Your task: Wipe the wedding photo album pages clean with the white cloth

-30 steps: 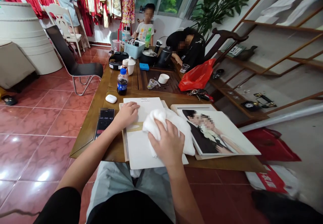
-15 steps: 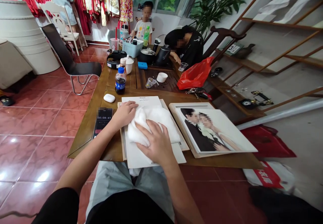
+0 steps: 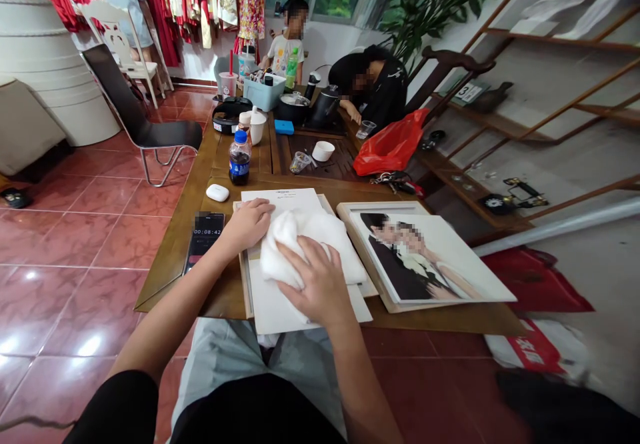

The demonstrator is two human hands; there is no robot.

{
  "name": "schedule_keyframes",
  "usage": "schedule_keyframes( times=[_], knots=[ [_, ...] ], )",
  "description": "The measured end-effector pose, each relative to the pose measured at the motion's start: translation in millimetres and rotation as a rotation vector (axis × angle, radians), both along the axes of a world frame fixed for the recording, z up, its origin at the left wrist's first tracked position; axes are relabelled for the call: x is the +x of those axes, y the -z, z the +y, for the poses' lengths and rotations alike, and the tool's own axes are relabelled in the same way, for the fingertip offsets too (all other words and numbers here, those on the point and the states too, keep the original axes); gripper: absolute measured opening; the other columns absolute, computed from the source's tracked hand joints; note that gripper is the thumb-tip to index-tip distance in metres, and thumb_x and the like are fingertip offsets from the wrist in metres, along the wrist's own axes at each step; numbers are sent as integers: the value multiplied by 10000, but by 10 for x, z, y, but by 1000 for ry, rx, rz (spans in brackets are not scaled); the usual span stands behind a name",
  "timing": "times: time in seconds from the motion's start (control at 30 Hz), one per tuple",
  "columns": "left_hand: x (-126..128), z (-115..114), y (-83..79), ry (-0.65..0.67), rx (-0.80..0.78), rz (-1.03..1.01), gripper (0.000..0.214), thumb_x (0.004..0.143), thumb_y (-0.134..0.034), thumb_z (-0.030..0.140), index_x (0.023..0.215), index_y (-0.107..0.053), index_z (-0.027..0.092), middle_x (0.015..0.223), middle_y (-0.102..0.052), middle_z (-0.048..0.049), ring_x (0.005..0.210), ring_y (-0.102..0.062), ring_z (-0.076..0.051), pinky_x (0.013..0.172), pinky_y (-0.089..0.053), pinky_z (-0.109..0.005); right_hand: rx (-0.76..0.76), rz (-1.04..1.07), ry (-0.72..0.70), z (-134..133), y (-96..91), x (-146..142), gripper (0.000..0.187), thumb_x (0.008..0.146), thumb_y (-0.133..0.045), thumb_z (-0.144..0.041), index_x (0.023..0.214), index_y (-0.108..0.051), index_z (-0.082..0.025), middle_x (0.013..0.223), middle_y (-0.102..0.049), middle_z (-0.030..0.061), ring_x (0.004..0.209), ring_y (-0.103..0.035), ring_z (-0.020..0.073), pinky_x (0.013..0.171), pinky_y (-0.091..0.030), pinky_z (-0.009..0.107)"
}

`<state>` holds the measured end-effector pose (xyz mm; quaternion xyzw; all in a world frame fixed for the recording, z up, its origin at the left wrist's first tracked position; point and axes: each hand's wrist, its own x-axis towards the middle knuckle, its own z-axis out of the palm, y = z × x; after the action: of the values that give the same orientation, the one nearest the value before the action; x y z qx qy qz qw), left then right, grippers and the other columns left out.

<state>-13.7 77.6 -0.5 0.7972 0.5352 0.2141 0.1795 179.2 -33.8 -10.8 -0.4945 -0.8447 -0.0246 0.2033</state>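
My right hand (image 3: 319, 283) presses down on a white cloth (image 3: 320, 241), fingers curled over its near part. The cloth lies on a white sheet (image 3: 280, 304) that covers a wooden frame (image 3: 245, 277) at the table's near edge. My left hand (image 3: 249, 224) rests with bent fingers on the sheet's left side, touching the cloth's edge and holding the sheet in place. To the right lies a framed portrait photo (image 3: 440, 264) of two people.
A phone with a running timer (image 3: 205, 237), a white earbud case (image 3: 218, 193) and a cola bottle (image 3: 239, 159) stand left of the frame. A red bag (image 3: 390, 147), cups and kettles fill the table's far half, where two people sit. A black chair (image 3: 145, 131) stands left.
My right hand swept the cloth from the sheet's right side leftwards to the middle, then edged slightly right. My left hand stayed on the sheet's left side.
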Motion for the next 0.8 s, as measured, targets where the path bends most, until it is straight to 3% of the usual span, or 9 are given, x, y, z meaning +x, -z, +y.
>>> schedule_keyframes(
  times=[0.07, 0.17, 0.4, 0.47, 0.63, 0.8],
  knots=[
    [-2, 8, 4, 1, 0, -8, 490, 1013, -320, 247, 1331, -685, 172, 1480, -604, -74, 1405, -523, -230, 1246, -347, -397, -21, 5, -97, -5, -13, -14, 587, 917, -611, -488, 1470, -579, -293, 1439, -584, 130, 1342, -490, 334, 1125, -289, 510],
    [4, 4, -8, -5, -7, -12, 491, 1012, -322, 242, 1333, -684, 159, 1482, -603, -78, 1403, -524, -231, 1246, -345, -395, -23, 47, -77, -14, -13, -42, 577, 908, -626, -484, 1455, -591, -303, 1424, -595, 118, 1330, -506, 319, 1127, -293, 494],
    [25, -43, -53, -8, -9, 31, 494, 969, -354, 200, 1354, -660, 164, 1492, -587, -88, 1416, -507, -252, 1248, -337, -434, 82, 125, 347, -7, 58, -37, 506, 956, -559, -455, 1424, -613, -271, 1365, -630, 138, 1246, -553, 333, 1028, -365, 473],
    [33, -55, -48, -10, -7, 42, 479, 967, -370, 210, 1352, -653, 174, 1491, -583, -89, 1410, -508, -262, 1250, -331, -451, 92, 133, 404, 3, 80, -24, 510, 964, -546, -454, 1434, -603, -265, 1368, -623, 146, 1240, -551, 346, 1010, -371, 486],
    [103, -127, -12, -23, 54, 99, 407, 990, -410, 279, 1347, -594, 212, 1476, -569, -114, 1430, -458, -298, 1252, -273, -566, 91, 122, 377, 19, 91, -3, 526, 975, -534, -478, 1461, -571, -280, 1357, -613, 153, 1230, -541, 351, 995, -371, 490],
    [184, -210, 9, -35, 50, 185, 420, 999, -435, 337, 1375, -512, 166, 1563, -459, -172, 1507, -342, -331, 1264, -187, -615, 46, 22, 303, -4, 48, 82, 587, 992, -497, -534, 1506, -510, -251, 1416, -566, 174, 1281, -518, 356, 1002, -391, 505]
  ],
)
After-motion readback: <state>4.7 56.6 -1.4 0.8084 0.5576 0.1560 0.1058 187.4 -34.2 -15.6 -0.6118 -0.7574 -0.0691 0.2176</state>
